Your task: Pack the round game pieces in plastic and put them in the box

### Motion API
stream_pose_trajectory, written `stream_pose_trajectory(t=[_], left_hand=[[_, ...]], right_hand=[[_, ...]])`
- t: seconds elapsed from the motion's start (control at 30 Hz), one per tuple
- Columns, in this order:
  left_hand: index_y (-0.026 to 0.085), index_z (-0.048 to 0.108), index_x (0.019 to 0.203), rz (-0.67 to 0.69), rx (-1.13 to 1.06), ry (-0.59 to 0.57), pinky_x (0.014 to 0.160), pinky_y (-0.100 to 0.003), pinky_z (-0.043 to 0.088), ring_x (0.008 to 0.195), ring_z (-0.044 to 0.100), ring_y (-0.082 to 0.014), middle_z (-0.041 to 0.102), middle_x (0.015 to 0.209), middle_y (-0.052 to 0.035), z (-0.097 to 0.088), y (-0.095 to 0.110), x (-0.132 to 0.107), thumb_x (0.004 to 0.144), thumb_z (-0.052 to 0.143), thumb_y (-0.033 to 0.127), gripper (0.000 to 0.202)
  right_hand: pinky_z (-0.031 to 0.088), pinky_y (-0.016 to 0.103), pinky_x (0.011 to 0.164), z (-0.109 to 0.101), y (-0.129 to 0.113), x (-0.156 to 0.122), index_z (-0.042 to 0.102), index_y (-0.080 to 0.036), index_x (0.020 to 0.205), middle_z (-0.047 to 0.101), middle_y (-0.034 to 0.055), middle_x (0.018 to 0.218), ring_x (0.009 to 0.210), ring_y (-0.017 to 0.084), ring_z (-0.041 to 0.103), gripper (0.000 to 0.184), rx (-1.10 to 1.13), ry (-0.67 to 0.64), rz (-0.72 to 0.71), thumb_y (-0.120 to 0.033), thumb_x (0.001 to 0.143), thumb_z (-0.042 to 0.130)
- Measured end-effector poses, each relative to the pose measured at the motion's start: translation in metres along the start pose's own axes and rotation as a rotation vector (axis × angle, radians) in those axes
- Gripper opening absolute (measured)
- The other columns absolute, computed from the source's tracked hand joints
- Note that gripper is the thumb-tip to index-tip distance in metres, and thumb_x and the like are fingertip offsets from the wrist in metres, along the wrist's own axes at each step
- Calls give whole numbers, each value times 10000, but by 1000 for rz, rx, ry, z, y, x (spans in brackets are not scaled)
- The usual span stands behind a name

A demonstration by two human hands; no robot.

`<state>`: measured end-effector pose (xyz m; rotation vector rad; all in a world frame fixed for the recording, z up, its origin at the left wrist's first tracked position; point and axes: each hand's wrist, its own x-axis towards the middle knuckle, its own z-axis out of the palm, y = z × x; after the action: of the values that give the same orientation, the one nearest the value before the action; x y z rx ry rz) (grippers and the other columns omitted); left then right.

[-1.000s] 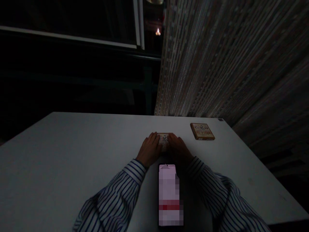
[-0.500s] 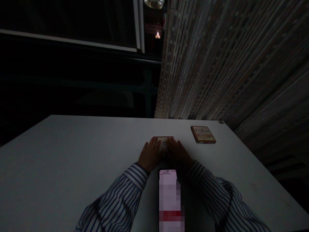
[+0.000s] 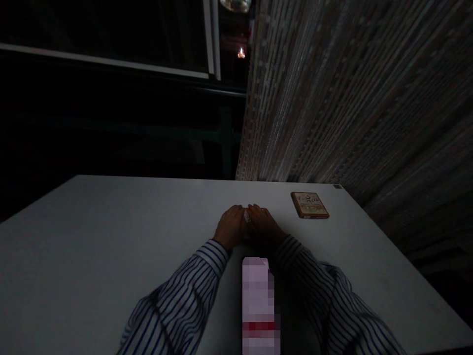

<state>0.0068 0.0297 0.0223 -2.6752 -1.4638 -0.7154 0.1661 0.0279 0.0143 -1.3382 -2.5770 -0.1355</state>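
Observation:
My left hand (image 3: 231, 228) and my right hand (image 3: 264, 226) lie side by side on the white table (image 3: 111, 236), fingers curled together over a small patterned card deck (image 3: 248, 215), of which only a pale sliver shows between the fingertips. Both hands are closed on it. Striped shirt sleeves cover both forearms. A second small patterned box (image 3: 309, 204) with a brown rim lies flat to the right of my hands, apart from them.
A lit phone (image 3: 259, 305) lies on the table between my forearms, near the front edge. A ribbed, woven wall covering (image 3: 351, 98) rises at the right behind the table. A dark window with a pale frame (image 3: 212, 39) fills the back left.
My hands have drawn closer together and now cover almost all of the deck, which showed between the fingers before. The view shifted slightly.

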Motion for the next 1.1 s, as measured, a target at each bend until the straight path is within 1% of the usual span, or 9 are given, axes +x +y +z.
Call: stream_pose_trajectory(t=[0.07, 0.13, 0.27, 0.47, 0.7, 0.77, 0.9, 1.0, 1.1], left_hand=[[86, 458, 1182, 12, 5, -17, 981, -415, 347, 1196, 412, -223, 484, 1258, -162, 6, 0, 1, 832, 324, 160, 382], [102, 437, 1213, -6, 8, -54, 980, -435, 344, 1217, 390, -232, 467, 1285, -151, 8, 0, 0, 843, 321, 182, 396], [144, 415, 1248, -60, 14, -98, 978, -458, 340, 1242, 362, -239, 439, 1325, -122, 5, 2, -4, 863, 316, 238, 409], [143, 373, 1289, -87, 39, -114, 994, -481, 311, 1278, 308, -239, 379, 1372, -116, 4, 4, -5, 874, 298, 284, 445], [124, 364, 1294, -121, 39, -112, 999, -483, 303, 1282, 299, -248, 360, 1378, -140, 5, 3, -5, 875, 316, 300, 458], [132, 368, 1292, -120, 36, -117, 999, -481, 303, 1283, 295, -248, 359, 1380, -137, 5, 3, -4, 875, 319, 301, 453], [138, 367, 1293, -133, 24, -137, 1003, -479, 291, 1290, 280, -247, 341, 1391, -135, 4, 4, -2, 881, 308, 303, 448], [109, 380, 1283, -157, 13, -136, 1008, -470, 280, 1288, 277, -266, 327, 1392, -162, 1, 5, -4, 882, 303, 322, 461], [51, 406, 1252, -177, -7, -133, 1008, -441, 288, 1275, 296, -281, 344, 1369, -202, -2, 4, -12, 876, 319, 317, 470]], right_hand=[[290, 446, 975, 1, 1, 0, 361, -35, 1288, 387, 186, 1338, 1250, 275, 304, 472, 9, 7, -1, -251, 868, 336], [289, 439, 983, 4, 1, 0, 370, -44, 1284, 392, 183, 1333, 1248, 268, 310, 468, 23, 18, 5, -265, 872, 336], [298, 439, 990, 9, 4, -3, 361, -53, 1292, 375, 173, 1350, 1262, 261, 296, 470, 51, 33, 43, -269, 876, 325], [326, 466, 974, 10, 9, -14, 326, -39, 1313, 327, 183, 1380, 1288, 275, 252, 487, 70, 40, 154, -261, 879, 307], [336, 455, 971, 11, 15, -23, 327, 5, 1304, 320, 221, 1372, 1275, 281, 283, 500, 31, -11, 234, -258, 879, 292], [348, 461, 956, 13, 15, -25, 326, -8, 1306, 331, 225, 1365, 1273, 275, 291, 494, 11, -6, 243, -253, 879, 295], [335, 463, 958, 13, 13, -26, 312, -51, 1326, 320, 194, 1381, 1266, 263, 305, 491, -1, -1, 280, -252, 878, 288], [315, 450, 971, 7, 11, -26, 327, -32, 1317, 322, 190, 1381, 1268, 266, 293, 501, 2, -33, 310, -266, 875, 295], [314, 430, 975, 1, 7, -28, 367, -32, 1291, 356, 183, 1364, 1252, 259, 313, 480, 1, -47, 305, -277, 884, 292]])
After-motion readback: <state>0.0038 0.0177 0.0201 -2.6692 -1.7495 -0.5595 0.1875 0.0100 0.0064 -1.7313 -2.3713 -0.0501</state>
